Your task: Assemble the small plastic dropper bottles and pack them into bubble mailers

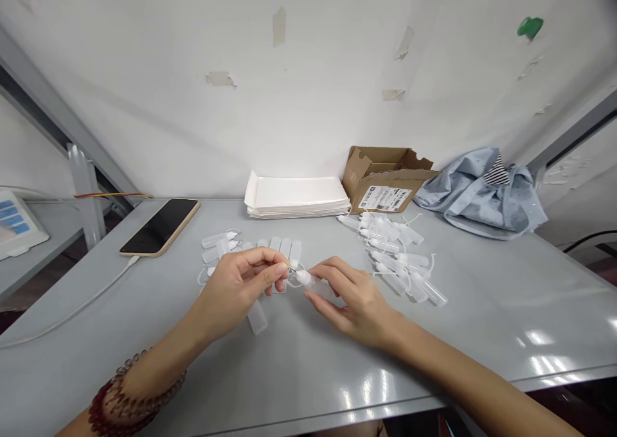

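Note:
In front of me, my right hand [351, 301] grips a small translucent plastic bottle [315, 284] by its body, the white nozzle turned toward the left. My left hand [248, 276] is pinched at that nozzle's tip, beside a thin white loop strap; what exactly sits between thumb and forefinger is too small to make out. Behind and under the left hand lies a group of similar bottles [285, 247], some in a row. One more bottle [257, 318] lies just below the left hand, partly covered by it.
A loose pile of bottles [400, 257] lies at right. Farther back are stacked white envelopes [299, 196], an opened cardboard box [380, 189] and a light blue cloth [486, 193]. A phone [161, 227] with a charging cable [91, 312] rests on the grey table [482, 334] at left.

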